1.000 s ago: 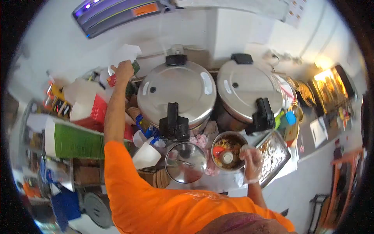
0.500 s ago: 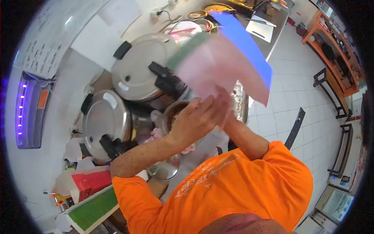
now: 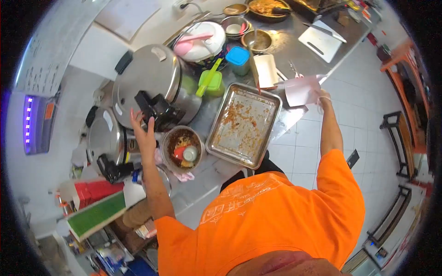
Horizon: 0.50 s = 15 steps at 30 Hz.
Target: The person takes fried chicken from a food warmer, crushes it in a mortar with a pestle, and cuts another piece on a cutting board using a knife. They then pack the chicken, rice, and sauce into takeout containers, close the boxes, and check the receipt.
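My left hand is raised with fingers spread, beside the black handle of a large steel pressure cooker; nothing shows in it. Over at the table's right edge, my right hand closes on a thin, pale pink sheet; whether it is paper or plastic I cannot tell. Between my arms lies a metal baking tray with brown crumbs. Left of it stands a round container of dark reddish-brown food, with a red-and-white object inside.
A second pressure cooker stands at the left. Behind the tray are a green-lidded container, a blue-lidded container, an open carton and scissors. Farther back, a knife lies by a white cutting board.
My hands have come apart: the left moved left and opened, the right moved right with the sheet. The tray and container are now uncovered to view.
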Available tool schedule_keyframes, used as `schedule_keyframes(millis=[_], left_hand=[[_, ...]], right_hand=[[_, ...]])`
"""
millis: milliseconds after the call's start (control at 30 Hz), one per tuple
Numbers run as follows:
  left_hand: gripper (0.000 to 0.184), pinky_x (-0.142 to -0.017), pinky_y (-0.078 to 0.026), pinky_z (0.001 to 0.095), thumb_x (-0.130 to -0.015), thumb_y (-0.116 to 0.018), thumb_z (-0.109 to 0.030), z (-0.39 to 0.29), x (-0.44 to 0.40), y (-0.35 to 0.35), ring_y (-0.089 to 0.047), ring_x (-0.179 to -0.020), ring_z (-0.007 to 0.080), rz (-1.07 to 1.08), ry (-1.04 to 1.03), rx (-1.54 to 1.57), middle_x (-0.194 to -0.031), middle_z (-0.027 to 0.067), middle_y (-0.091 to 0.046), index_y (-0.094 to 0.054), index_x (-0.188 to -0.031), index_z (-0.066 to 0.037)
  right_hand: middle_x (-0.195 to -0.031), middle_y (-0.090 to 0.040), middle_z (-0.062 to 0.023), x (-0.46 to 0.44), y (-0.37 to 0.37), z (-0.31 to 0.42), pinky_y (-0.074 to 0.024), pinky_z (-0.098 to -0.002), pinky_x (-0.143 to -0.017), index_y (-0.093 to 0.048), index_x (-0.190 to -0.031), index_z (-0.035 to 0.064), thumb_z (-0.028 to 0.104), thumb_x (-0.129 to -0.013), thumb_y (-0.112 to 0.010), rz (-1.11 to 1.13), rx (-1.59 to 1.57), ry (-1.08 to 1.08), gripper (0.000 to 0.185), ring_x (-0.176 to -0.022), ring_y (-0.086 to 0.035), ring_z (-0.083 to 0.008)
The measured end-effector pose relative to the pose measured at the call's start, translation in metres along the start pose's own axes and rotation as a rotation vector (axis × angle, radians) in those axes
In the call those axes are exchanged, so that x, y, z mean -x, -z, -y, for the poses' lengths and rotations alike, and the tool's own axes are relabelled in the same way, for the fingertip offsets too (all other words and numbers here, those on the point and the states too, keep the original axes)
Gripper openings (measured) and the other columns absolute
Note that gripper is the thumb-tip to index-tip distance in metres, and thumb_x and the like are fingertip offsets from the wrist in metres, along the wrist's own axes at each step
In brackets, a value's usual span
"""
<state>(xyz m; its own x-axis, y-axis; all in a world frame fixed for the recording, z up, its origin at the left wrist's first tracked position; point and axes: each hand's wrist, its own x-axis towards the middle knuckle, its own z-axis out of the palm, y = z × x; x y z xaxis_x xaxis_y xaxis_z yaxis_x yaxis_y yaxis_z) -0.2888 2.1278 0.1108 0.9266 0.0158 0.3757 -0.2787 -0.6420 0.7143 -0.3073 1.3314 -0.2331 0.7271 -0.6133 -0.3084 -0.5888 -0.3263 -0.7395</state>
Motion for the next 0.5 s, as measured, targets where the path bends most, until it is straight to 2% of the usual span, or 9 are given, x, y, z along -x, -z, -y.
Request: schedule_keyframes(millis=[67,133,200,267,300,367,433,500], left_hand=[[0.08,-0.101,-0.044,0.0384,-0.095,-0.067,-0.011,-0.002,-0.008,0.013,-0.057,-0.113,0.0227,0.11,0.041,0.014,-0.133,0.0148,-0.056,-0.021,-0.16,-0.012],[0.085,-0.1,-0.046,0.0357,-0.092,-0.067,-0.003,-0.012,-0.014,0.004,-0.059,-0.11,0.021,0.095,0.152,0.532,-0.132,0.0148,-0.058,-0.019,-0.161,-0.018],[0.087,-0.101,-0.046,0.0332,-0.091,-0.068,0.003,-0.012,-0.016,0.005,-0.058,-0.117,0.0209,0.076,0.211,0.628,-0.138,0.0173,-0.054,-0.02,-0.161,-0.018],[0.091,-0.101,-0.047,0.0337,-0.088,-0.07,0.005,-0.005,-0.026,0.011,-0.057,-0.12,0.022,-0.006,0.133,0.56,-0.138,0.0186,-0.054,-0.02,-0.16,-0.017],[0.098,-0.102,-0.046,0.0358,-0.083,-0.078,-0.001,-0.029,-0.039,0.021,-0.057,-0.121,0.0238,-0.042,0.191,0.644,-0.139,0.0176,-0.053,-0.02,-0.16,-0.016],[0.104,-0.103,-0.046,0.037,-0.078,-0.084,-0.011,-0.052,-0.094,0.059,-0.057,-0.123,0.0258,-0.123,-0.029,0.552,-0.139,0.0185,-0.053,-0.021,-0.16,-0.014],[0.106,-0.103,-0.046,0.037,-0.075,-0.088,-0.027,-0.088,-0.143,0.095,-0.056,-0.125,0.0259,-0.107,-0.183,0.377,-0.139,0.02,-0.053,-0.023,-0.158,-0.013],[0.091,-0.092,-0.053,0.0371,-0.076,-0.087,-0.026,-0.113,-0.191,0.126,-0.068,-0.101,0.0257,-0.116,-0.235,0.013,-0.115,0.0164,-0.068,-0.037,-0.149,-0.004]], right_hand=[[-0.091,-0.069,-0.016,-0.003,-0.008,0.049,-0.0555,-0.0449,-0.067,-0.069,-0.111,0.0085,0.049,-0.085,-0.071,-0.147,0.239,0.212,0.048,-0.079,-0.068,-0.0308],[-0.097,-0.069,-0.0181,-0.022,-0.043,0.059,-0.0543,-0.0447,-0.081,-0.065,-0.117,0.009,0.049,-0.08,-0.078,-0.865,0.279,0.344,0.056,-0.09,-0.066,-0.0352],[-0.107,-0.067,-0.0178,0.023,-0.054,0.11,-0.0527,-0.0416,-0.087,-0.062,-0.118,0.004,0.041,-0.08,-0.078,-1.266,-0.012,0.375,0.055,-0.097,-0.065,-0.0324],[-0.117,-0.064,-0.0175,0.083,-0.066,0.176,-0.0511,-0.0385,-0.093,-0.059,-0.12,-0.0009,0.032,-0.081,-0.078,-1.331,-0.286,0.531,0.055,-0.104,-0.064,-0.0297],[-0.119,-0.064,-0.0165,0.107,-0.08,0.212,-0.0516,-0.0364,-0.092,-0.059,-0.12,-0.0013,0.026,-0.083,-0.075,-1.112,-0.431,0.671,0.049,-0.104,-0.064,-0.0285],[-0.122,-0.062,-0.0145,0.161,-0.107,0.279,-0.0525,-0.0321,-0.089,-0.059,-0.12,-0.0021,0.014,-0.088,-0.069,-0.646,-0.702,0.865,0.037,-0.105,-0.063,-0.0262],[-0.118,-0.065,-0.0125,0.246,-0.108,0.378,-0.0523,-0.0312,-0.087,-0.063,-0.118,-0.0003,0.009,-0.091,-0.065,-0.179,-0.257,1.044,0.029,-0.105,-0.064,-0.023],[-0.105,-0.07,-0.0116,0.332,-0.135,0.483,-0.0519,-0.0362,-0.085,-0.068,-0.107,0.0042,0.013,-0.093,-0.064,0.356,-0.213,1.173,0.017,-0.1,-0.066,-0.0223]])
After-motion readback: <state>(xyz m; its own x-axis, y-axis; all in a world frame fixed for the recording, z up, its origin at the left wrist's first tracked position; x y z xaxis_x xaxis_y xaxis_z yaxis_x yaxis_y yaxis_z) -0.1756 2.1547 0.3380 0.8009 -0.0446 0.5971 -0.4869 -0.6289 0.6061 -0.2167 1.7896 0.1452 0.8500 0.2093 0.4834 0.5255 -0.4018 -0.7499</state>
